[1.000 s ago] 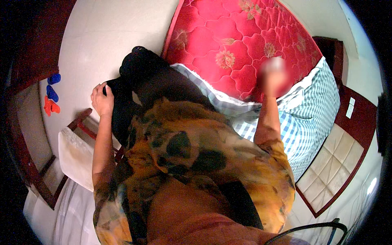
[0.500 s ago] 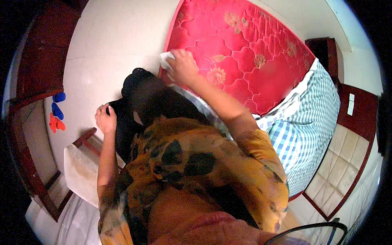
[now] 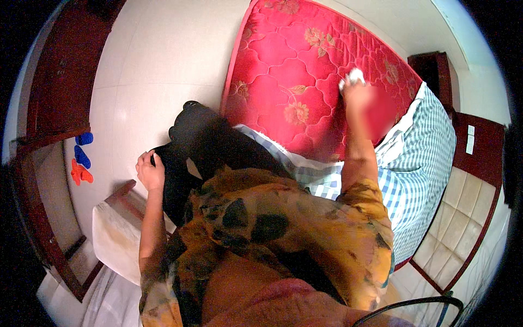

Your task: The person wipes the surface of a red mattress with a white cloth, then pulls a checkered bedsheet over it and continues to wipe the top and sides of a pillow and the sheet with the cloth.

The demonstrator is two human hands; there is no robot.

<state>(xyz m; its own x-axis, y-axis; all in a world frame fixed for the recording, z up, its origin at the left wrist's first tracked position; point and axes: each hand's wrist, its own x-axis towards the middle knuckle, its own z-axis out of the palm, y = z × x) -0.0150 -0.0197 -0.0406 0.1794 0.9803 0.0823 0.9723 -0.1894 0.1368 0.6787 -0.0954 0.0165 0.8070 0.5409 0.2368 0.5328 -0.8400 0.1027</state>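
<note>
On the red quilted mattress (image 3: 272,65), patterned with gold flowers, my right hand (image 3: 357,98) is closed around a crumpled white cloth (image 3: 355,76). The cloth sticks out beyond my fingers; whether it is fabric or tissue I cannot tell. My right arm stretches across the mattress, and the hand is slightly blurred. Over at the left, my left hand (image 3: 150,170) rests on my knee in black trousers (image 3: 170,180), its fingers loosely bent and apart with nothing visible in them. A blue and white checked sheet (image 3: 408,169) lies bunched along the mattress's near and right side.
Blue slippers (image 3: 82,157) and orange footwear (image 3: 81,172) lie on the pale tiled floor (image 3: 158,65) at the left. A chair with a pale seat (image 3: 117,234) stands beside my left arm. Dark wooden furniture (image 3: 60,82) lines the left; a padded headboard (image 3: 457,229) is at the right.
My right hand has swept rightward across the mattress, from its left edge toward the right, carrying the white cloth. My left hand stays on my knee. The view has shifted slightly.
</note>
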